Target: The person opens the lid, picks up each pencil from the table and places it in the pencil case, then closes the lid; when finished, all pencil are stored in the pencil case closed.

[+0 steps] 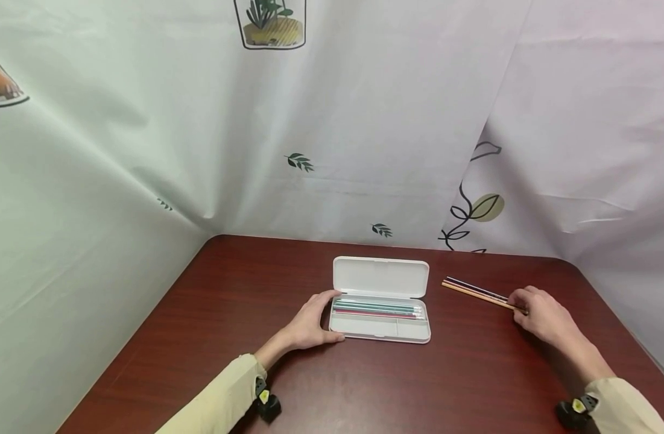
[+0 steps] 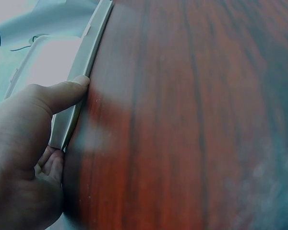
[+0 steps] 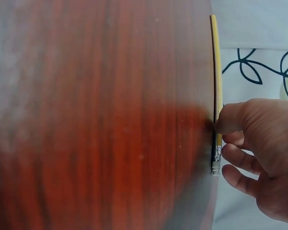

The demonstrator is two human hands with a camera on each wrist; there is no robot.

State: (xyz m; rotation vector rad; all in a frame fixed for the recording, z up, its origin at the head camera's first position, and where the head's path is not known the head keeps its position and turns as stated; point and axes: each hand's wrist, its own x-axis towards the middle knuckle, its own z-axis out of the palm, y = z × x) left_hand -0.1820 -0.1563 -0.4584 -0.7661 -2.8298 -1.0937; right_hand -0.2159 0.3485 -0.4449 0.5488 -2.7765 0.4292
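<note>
A white pencil case (image 1: 364,327) lies on the table with its lid (image 1: 380,276) raised at the back. Several teal pencils (image 1: 372,304) and a reddish one (image 1: 371,313) lie side by side in its rear compartment. My left hand (image 1: 309,322) spans the case's left end, thumb along the front edge and fingers at the back corner. Off to the right, my right hand (image 1: 546,316) pinches a yellow pencil (image 3: 217,72) near its eraser end. A dark pencil (image 1: 473,287) lies close alongside it, its near end behind my fingers.
The dark red wooden table (image 1: 288,271) has rounded back corners. Pale cloth (image 1: 364,199) printed with plants hangs right behind it and along the left side. The case's front compartment has a small divider (image 1: 397,327). Wrist cameras (image 1: 268,408) sit below both sleeves.
</note>
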